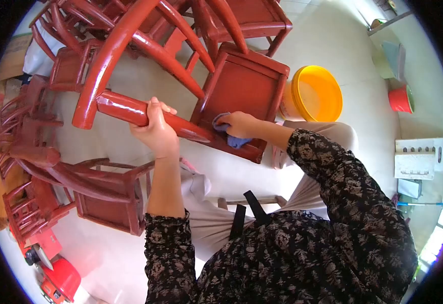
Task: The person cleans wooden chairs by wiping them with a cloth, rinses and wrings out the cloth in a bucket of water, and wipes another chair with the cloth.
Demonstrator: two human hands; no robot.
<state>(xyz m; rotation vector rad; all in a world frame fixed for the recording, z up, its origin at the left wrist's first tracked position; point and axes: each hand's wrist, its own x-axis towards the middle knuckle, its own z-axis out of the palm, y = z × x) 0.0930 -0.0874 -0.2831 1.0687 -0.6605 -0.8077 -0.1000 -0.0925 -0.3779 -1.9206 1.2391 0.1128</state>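
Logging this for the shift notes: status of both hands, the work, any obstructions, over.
Left hand gripping red chair by its backrest. Right hand holding blue cloth against seat. Yellow bucket close beside.

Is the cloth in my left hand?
No, your right hand holds the blue cloth against the red chair's seat, while your left hand grips its backrest.

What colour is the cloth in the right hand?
Blue-purple; the cloth shows in the head view.
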